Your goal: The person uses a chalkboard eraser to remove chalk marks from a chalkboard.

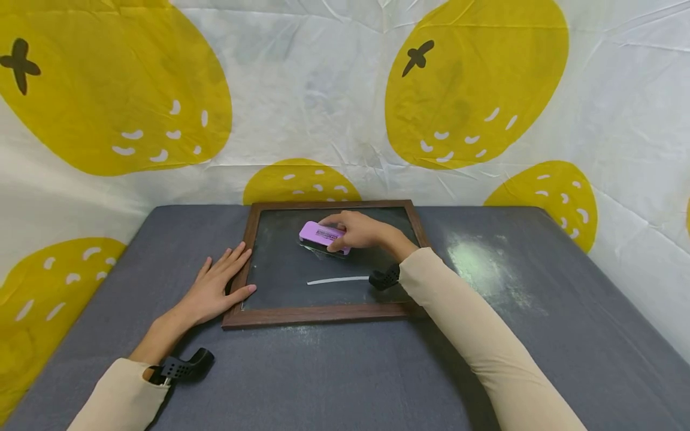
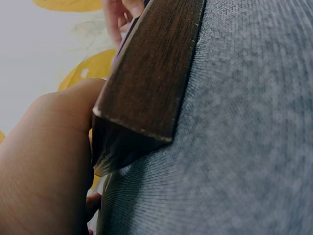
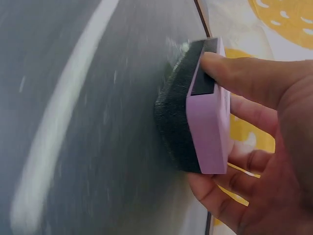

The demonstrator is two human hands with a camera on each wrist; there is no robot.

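A framed chalkboard (image 1: 280,257) lies on the table, bordered in dark brown wood. My right hand (image 1: 362,230) grips a purple chalkboard eraser (image 1: 318,232), thumb on the near side and fingers on the far side. In the right wrist view the black felt of the eraser (image 3: 208,127) faces the board's dark surface. Spread out over the left side of the frame, my left hand (image 1: 218,287) rests with straight fingers, the thumb across the wood. The left wrist view has the frame's corner (image 2: 146,73) right beside that hand. A white chalk line (image 1: 336,279) runs across the board's lower part.
The table has a dark grey cover (image 1: 302,377), with pale chalky smudges (image 1: 485,269) right of the board. Behind it hangs a white cloth (image 1: 307,90) printed with yellow fruit. A black wrist mount (image 1: 185,364) sticks out from the left sleeve.
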